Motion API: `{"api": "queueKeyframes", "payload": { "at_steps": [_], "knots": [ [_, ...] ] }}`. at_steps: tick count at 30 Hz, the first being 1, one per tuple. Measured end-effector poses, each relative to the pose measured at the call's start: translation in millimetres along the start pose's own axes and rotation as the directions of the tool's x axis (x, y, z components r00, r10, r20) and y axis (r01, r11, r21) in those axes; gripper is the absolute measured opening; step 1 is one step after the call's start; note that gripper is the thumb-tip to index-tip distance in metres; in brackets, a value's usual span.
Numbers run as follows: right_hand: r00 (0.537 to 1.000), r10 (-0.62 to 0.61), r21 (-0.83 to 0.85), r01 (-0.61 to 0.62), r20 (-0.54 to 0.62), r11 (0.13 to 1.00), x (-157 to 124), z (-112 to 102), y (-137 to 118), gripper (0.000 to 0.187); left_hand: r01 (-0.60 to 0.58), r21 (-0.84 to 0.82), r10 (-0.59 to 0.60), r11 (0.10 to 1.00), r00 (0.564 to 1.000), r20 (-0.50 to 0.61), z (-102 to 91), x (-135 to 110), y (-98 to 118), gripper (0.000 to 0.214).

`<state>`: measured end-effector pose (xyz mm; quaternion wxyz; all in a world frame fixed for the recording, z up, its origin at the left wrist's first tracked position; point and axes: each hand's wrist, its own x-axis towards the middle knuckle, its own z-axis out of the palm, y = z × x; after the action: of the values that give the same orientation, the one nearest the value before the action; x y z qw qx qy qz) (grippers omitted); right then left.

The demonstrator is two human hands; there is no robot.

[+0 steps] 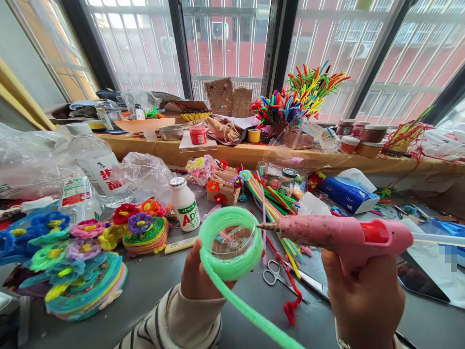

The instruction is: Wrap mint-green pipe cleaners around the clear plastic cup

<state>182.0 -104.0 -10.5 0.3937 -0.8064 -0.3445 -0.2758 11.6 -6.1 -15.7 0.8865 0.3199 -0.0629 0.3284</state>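
My left hand [194, 274] is closed around a clear plastic cup [234, 245] whose outside is wrapped in light green pipe cleaner [230, 269]. A loose end of the pipe cleaner hangs down toward the bottom right. My right hand [366, 295] grips the handle of a pink hot glue gun [337, 237], with a glue stick out of its back. The gun's metal nozzle points left, close to the upper right rim of the wrapped cup; whether it touches I cannot tell. Below lie small scissors [276, 276] and a red pipe cleaner [290, 310].
Pipe cleaner flower pieces [83, 261] lie at left, near a white drink bottle [184, 203] and a large clear bottle [103, 169]. Loose pipe cleaners [271, 194] and a blue tissue pack [348, 191] are behind. Paint jars [368, 138] stand on the back ledge.
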Motion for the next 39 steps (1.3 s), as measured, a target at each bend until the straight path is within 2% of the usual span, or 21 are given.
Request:
{"api": "queueKeyframes", "payload": {
  "at_steps": [5, 14, 21, 28, 39],
  "knots": [
    [1.0, -0.017, 0.011, 0.017, 0.003, 1.0, 0.0, 0.1, 0.2, 0.036, -0.009, 0.039, 0.012, 0.999, 0.998, -0.067, 3.5, -0.3, 0.1, 0.046],
    [1.0, -0.025, 0.053, 0.025, -0.001, 0.998, 0.6, 0.0, -0.9, 0.04, -0.027, 0.013, 0.028, 1.0, 0.994, -0.103, 3.9, 0.4, -1.7, 0.042],
    [1.0, -0.028, 0.025, 0.027, 0.008, 0.999, 1.6, -0.6, -0.3, 0.041, -0.045, 0.013, 0.046, 0.999, 0.997, -0.055, 5.3, 4.8, -2.5, 0.04],
    [1.0, -0.017, 0.043, 0.017, -0.012, 0.999, -0.1, 1.9, 2.6, 0.035, -0.044, 0.058, 0.049, 0.997, 0.994, -0.093, 5.4, 5.8, -3.4, 0.049],
    [1.0, 0.012, 0.073, -0.013, 0.009, 0.997, 2.8, -1.4, -1.8, 0.032, -0.039, 0.043, 0.04, 0.998, 0.999, -0.029, 3.4, 7.1, -2.3, 0.043]
  ]
}}
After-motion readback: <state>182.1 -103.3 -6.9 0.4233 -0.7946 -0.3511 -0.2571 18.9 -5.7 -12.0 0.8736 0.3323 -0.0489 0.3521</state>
